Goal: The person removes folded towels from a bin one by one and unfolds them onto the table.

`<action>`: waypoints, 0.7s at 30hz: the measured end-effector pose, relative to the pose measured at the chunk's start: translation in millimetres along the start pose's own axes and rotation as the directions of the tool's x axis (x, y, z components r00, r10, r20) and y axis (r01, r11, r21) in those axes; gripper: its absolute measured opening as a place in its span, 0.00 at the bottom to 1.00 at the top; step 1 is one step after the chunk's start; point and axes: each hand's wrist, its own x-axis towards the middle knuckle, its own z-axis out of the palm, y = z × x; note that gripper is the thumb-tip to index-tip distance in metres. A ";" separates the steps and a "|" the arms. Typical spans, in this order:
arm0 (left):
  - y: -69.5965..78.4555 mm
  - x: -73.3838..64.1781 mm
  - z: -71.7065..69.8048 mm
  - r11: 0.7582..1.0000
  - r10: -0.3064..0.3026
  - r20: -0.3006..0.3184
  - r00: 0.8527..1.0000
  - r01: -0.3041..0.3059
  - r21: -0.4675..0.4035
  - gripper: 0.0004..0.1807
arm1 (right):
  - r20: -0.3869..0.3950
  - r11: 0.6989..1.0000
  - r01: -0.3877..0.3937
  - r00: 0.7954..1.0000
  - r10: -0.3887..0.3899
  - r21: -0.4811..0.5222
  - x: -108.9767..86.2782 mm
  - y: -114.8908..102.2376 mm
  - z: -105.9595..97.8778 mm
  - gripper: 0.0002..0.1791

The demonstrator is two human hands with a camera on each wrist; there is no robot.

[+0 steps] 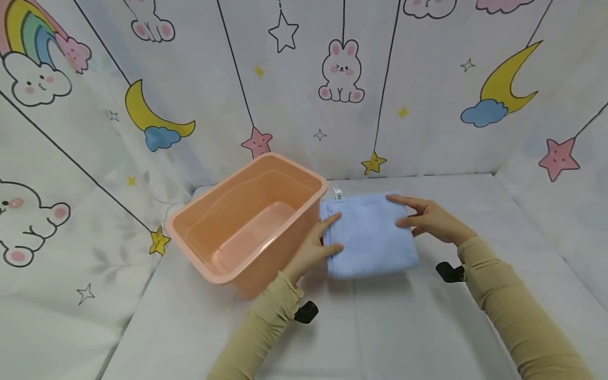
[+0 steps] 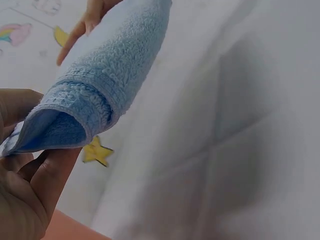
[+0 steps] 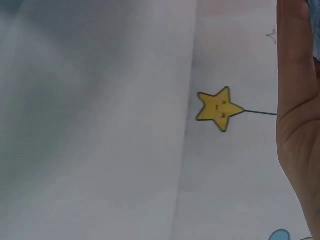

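Observation:
A folded light-blue towel (image 1: pixel 370 237) with a small white label (image 1: pixel 338 193) at its back edge is held between both hands. My left hand (image 1: pixel 311 250) grips its left side, thumb and a finger on the upper face. On the other side, my right hand (image 1: pixel 434 219) pinches the towel near its far right corner. In the left wrist view the towel (image 2: pixel 125 60) shows its fluffy terry side and rolled, layered folds, with the left hand (image 2: pixel 25 200) around the end. The right wrist view catches only part of the right hand (image 3: pixel 300 110) and a sliver of towel.
A peach plastic basin (image 1: pixel 247 227) stands left of the towel, close to the left hand. White cloth covers the table (image 1: pixel 380 327). Behind it hangs a curtain (image 1: pixel 294 89) printed with moons, stars and rabbits. Each wrist carries a small black device (image 1: pixel 306 312).

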 end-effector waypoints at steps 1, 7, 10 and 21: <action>-5.8 1.9 2.5 1.000 -0.006 0.002 1.000 0.006 0.019 0.40 | 0.004 1.000 -0.010 1.000 0.010 0.009 1.6 6.8 1.5 0.38; -35.2 9.6 15.9 0.990 -0.057 0.008 0.998 0.056 0.126 0.40 | 0.022 0.997 -0.065 0.998 0.064 0.028 11.3 43.0 11.7 0.38; -44.1 14.8 22.4 0.985 -0.084 -0.002 0.996 0.083 0.153 0.41 | 0.015 0.996 -0.088 0.996 0.089 -0.034 15.8 54.4 15.4 0.36; -50.0 35.1 34.8 0.940 -0.165 -0.023 0.986 0.164 0.298 0.44 | -0.097 0.945 -0.102 0.992 0.075 -0.312 30.4 66.1 26.8 0.32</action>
